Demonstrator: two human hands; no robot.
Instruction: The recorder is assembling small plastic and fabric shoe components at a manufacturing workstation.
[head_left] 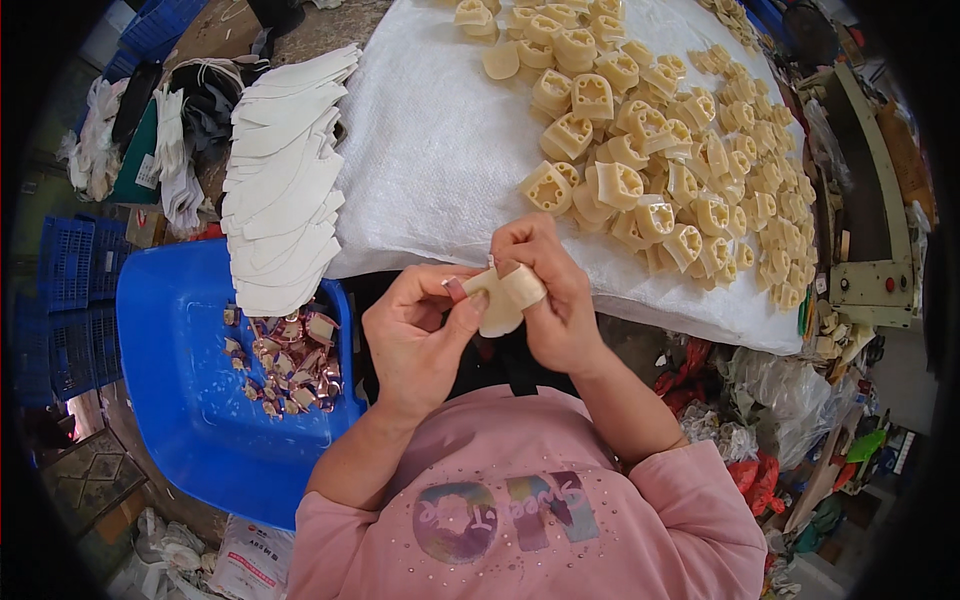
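Observation:
In front of my chest, both hands hold one small cream piece (502,312), which looks like a block shoe heel with a pale strip or flap across it. My left hand (415,325) pinches its left side between thumb and fingers. My right hand (552,300) grips its right side, with the fingers curled over the top. A small pink patch shows by my left fingertips; I cannot tell what it is. Just beyond my hands, many loose cream plastic heels (650,215) with hollow, holed ends lie heaped on the white woven sheet (420,150) covering the table.
Overlapping white cut sheets (285,180) lie along the table's left side. Below them, a blue tub (180,370) holds shiny rose-coloured heels (295,365). Blue crates (75,265) stand far left. A machine frame (870,290) and plastic bags (775,390) are on the right.

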